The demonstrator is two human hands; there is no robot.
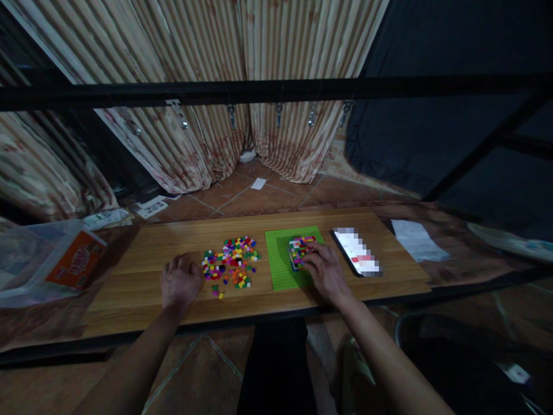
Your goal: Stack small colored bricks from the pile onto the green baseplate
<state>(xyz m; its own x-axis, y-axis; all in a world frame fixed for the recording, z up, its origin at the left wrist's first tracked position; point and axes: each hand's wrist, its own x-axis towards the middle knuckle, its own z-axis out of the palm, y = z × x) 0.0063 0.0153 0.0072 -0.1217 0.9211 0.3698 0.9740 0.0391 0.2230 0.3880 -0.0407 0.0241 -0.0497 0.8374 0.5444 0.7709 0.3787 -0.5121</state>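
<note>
A green baseplate (279, 265) lies on the wooden table (142, 282). On its right half stands a small block of many-coloured bricks (298, 249). My right hand (325, 271) rests on that block, fingers pressed down onto its near right side. A loose pile of small coloured bricks (231, 265) lies left of the plate. My left hand (179, 282) sits on the table just left of the pile, fingers curled under; what is in it, if anything, is hidden.
A phone (356, 252) with a lit screen lies right of the plate. A clear plastic bag with an orange box (73, 259) sits at the far left. A white paper (417, 239) lies at the right. A black bar (276, 89) crosses overhead.
</note>
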